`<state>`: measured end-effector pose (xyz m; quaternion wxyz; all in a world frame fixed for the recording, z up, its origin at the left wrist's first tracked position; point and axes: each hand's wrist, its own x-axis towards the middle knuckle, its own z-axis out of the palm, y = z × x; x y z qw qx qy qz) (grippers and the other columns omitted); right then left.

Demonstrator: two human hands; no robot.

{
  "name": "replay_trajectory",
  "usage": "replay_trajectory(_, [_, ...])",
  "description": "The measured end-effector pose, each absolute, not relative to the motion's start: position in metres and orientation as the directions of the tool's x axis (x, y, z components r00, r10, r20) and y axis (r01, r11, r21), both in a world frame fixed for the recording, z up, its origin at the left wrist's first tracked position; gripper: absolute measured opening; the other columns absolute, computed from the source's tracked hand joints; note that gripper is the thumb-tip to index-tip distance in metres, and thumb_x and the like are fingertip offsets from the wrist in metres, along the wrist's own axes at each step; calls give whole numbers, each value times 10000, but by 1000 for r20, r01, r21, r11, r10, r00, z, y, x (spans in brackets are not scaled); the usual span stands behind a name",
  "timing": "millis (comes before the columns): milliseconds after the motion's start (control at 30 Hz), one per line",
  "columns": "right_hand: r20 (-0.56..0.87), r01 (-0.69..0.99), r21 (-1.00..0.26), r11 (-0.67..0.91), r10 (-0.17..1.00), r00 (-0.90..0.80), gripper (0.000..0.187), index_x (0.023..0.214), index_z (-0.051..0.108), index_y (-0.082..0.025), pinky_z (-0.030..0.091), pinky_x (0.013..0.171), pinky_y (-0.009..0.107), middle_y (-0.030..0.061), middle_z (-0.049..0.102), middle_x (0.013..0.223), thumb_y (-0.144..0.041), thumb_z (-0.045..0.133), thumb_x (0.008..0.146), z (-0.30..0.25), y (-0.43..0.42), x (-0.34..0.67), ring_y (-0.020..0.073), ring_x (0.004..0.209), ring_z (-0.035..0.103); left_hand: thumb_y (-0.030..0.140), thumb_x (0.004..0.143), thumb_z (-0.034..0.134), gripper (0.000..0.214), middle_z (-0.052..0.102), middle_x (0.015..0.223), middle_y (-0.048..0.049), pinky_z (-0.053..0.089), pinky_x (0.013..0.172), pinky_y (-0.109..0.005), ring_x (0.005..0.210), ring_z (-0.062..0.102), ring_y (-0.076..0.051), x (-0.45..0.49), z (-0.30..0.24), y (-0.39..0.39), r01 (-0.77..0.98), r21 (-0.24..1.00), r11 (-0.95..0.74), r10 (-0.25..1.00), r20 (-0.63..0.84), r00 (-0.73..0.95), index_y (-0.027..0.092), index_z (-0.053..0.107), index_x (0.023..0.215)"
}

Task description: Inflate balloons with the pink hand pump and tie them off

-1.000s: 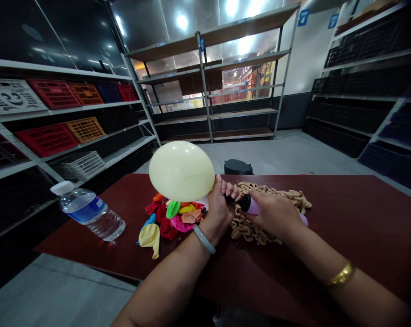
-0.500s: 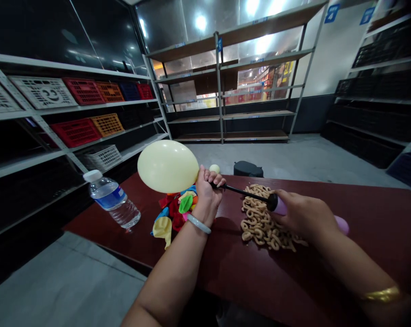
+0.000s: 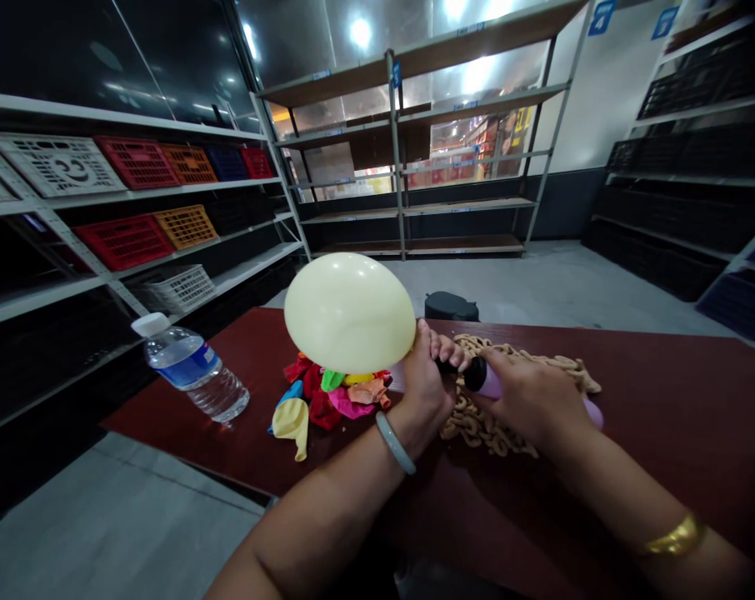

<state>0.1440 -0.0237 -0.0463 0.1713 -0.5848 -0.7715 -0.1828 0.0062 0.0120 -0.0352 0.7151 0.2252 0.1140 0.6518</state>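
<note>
A pale yellow inflated balloon (image 3: 349, 312) bulges out to the left of my left hand (image 3: 431, 367), whose fingers are closed round its neck and the black front end of a hand balloon pump. My right hand (image 3: 537, 404) is wrapped round the purple barrel of that balloon pump (image 3: 491, 382). Only a little space separates the two hands, and the pump's rod is hardly visible. Below the balloon lies a heap of limp, coloured balloons (image 3: 324, 404). Tan curly pieces (image 3: 493, 429) are piled under and behind my right hand.
A capped water bottle (image 3: 196, 371) stands on the left of the dark red table (image 3: 665, 417). Beyond the table's far edge is a black object (image 3: 451, 306) on the floor. Crate-filled shelves (image 3: 52, 200) line the left, with more racks (image 3: 402, 217) behind.
The balloon has grown larger. My hands have come together, taking the pump's long black rod mostly out of sight. My left hand has moved right and slightly down.
</note>
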Motion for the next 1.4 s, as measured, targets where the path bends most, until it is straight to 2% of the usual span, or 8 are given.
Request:
replay_trajectory(300, [449, 953, 15, 301, 850, -275, 474, 1163, 623, -240, 425, 583, 350, 86, 740, 958, -567, 537, 830, -44, -24, 144, 270, 745, 686, 430, 906, 563, 481, 281, 473, 58, 256, 449, -238, 409, 303, -80, -7, -27, 20, -879, 468, 87, 985, 89, 145, 186, 311, 577])
replay_trajectory(500, [451, 954, 23, 300, 848, -278, 578, 1271, 578, -255, 410, 587, 357, 85, 729, 1028, -612, 514, 821, -46, -12, 171, 273, 778, 678, 367, 937, 512, 471, 257, 464, 65, 247, 433, -238, 389, 297, -80, -59, -11, 47, -915, 403, -27, 996, 93, 12, 196, 258, 578])
replay_trajectory(633, [467, 967, 53, 248, 850, -244, 553, 1208, 594, -250, 372, 557, 335, 73, 718, 1013, -628, 515, 812, -51, -7, 184, 256, 783, 668, 365, 938, 506, 472, 252, 460, 66, 260, 426, -239, 388, 312, -81, -72, -10, 53, -915, 392, -96, 992, 116, -54, 201, 249, 577])
replay_trajectory(767, [441, 977, 87, 197, 871, -215, 541, 1197, 591, -235, 330, 543, 323, 74, 717, 954, -600, 546, 800, -50, -11, 181, 244, 739, 659, 350, 927, 532, 464, 273, 469, 68, 280, 427, -228, 389, 328, -73, -62, -16, 52, -916, 391, -93, 987, 158, -32, 199, 267, 577])
replay_trajectory(900, [439, 975, 81, 208, 870, -222, 514, 1182, 586, -219, 341, 564, 322, 81, 716, 965, -578, 546, 816, -42, -19, 171, 239, 767, 660, 348, 937, 516, 469, 284, 476, 62, 311, 445, -228, 410, 358, -77, -46, -22, 48, -910, 414, -29, 987, 155, 39, 199, 263, 571])
replay_trajectory(1033, [451, 970, 55, 236, 861, -235, 529, 1232, 560, -216, 376, 617, 332, 88, 710, 1023, -528, 583, 805, -39, -24, 160, 249, 821, 658, 362, 945, 507, 458, 293, 487, 57, 324, 456, -231, 426, 362, -78, -23, -26, 35, -886, 463, 29, 981, 157, 114, 195, 294, 574])
replay_trajectory(1133, [451, 967, 21, 254, 861, -236, 482, 1195, 568, -204, 390, 652, 337, 87, 710, 1005, -488, 590, 806, -40, -27, 152, 250, 833, 654, 353, 946, 509, 453, 289, 486, 56, 327, 462, -235, 427, 354, -78, -4, -29, 22, -860, 509, 42, 975, 166, 145, 191, 312, 572])
replay_trajectory(1400, [425, 959, -39, 282, 873, -240, 483, 1204, 553, -189, 399, 669, 332, 97, 703, 1025, -509, 537, 843, -42, -27, 145, 240, 855, 652, 352, 937, 525, 467, 312, 483, 52, 348, 481, -239, 430, 377, -81, 6, -33, 16, -834, 549, 61, 973, 154, 173, 186, 308, 558])
